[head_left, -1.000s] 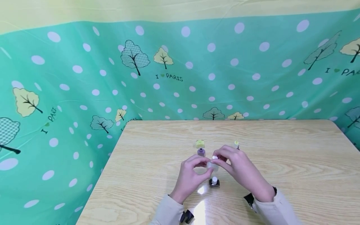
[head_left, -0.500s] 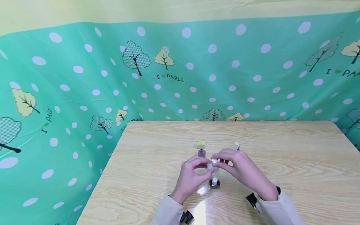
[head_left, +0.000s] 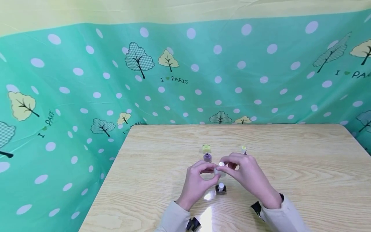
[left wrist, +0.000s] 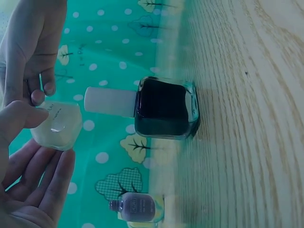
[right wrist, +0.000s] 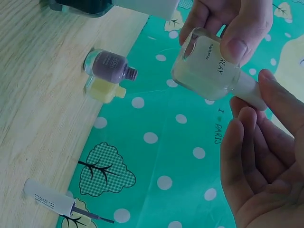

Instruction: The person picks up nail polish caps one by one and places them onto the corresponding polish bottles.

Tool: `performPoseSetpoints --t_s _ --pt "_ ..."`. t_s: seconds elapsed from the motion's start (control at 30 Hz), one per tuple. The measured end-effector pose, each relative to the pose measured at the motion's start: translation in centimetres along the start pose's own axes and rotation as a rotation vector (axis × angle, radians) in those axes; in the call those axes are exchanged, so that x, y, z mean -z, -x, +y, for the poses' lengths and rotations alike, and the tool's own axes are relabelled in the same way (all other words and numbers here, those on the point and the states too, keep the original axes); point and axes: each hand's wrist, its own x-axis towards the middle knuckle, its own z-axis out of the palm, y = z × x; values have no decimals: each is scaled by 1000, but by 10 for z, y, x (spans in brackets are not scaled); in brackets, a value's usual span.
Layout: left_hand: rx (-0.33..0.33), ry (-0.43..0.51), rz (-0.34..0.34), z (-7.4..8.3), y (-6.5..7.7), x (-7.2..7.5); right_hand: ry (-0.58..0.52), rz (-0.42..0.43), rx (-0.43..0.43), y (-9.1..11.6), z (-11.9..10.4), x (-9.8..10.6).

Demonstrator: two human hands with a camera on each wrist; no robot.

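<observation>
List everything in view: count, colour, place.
Milky nail polish bottle: one, white, held aloft
Dark nail polish bottle: one, blackish, nearest wearer
Uncapped nail polish bottle: one, purple, farther back
Second uncapped bottle: one, yellow, behind it
Brush cap: at least one, white, farther back, right
Table: one, pale wood, beneath
Backdrop: one, mostly green, behind
Wrist gear: two, black, wrists
Sleeves: two, beige, forearms
Left hand: one, on milky bottle
Right hand: one, on its cap
</observation>
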Motion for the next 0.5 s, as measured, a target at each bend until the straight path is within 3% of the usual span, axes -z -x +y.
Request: performPoseSetpoints --t_s 0.3,0.5 --pt "58 21 -42 0 1 5 -24 -118 91 0 2 5" --pt "61 25 -51 0 2 5 17 -74 164 1 2 4"
